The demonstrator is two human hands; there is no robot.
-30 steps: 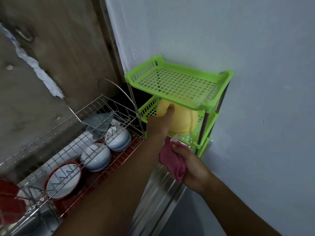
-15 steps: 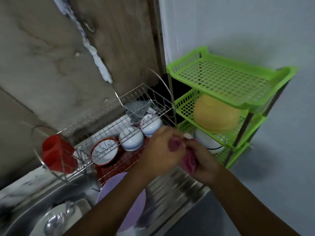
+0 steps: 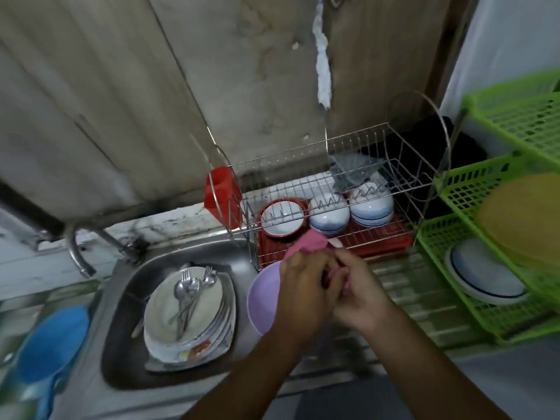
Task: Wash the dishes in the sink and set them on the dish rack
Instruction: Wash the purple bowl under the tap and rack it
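Note:
My left hand (image 3: pixel 306 286) and my right hand (image 3: pixel 360 294) are pressed together over the drainboard, both gripping a pink cloth (image 3: pixel 306 245) that sticks out above the fingers. A purple bowl (image 3: pixel 262 298) sits just left of and under my hands. In the steel sink (image 3: pixel 121 313) lies a stack of white plates (image 3: pixel 194 322) with spoons and forks (image 3: pixel 189 286) on top. The wire dish rack (image 3: pixel 333 189) behind my hands holds three bowls (image 3: pixel 328 213) on a red tray.
A red cup holder (image 3: pixel 219 192) hangs on the rack's left end. A green plastic shelf (image 3: pixel 485 207) at right carries a yellow bowl (image 3: pixel 524 219) and a white dish (image 3: pixel 481 274). The tap (image 3: pixel 77 253) curves over the sink. A blue scoop (image 3: pixel 48 341) lies far left.
My left hand left the yellow bowl on the green shelf and joined my right hand on the pink cloth. The view swung left, bringing the sink and plates into sight.

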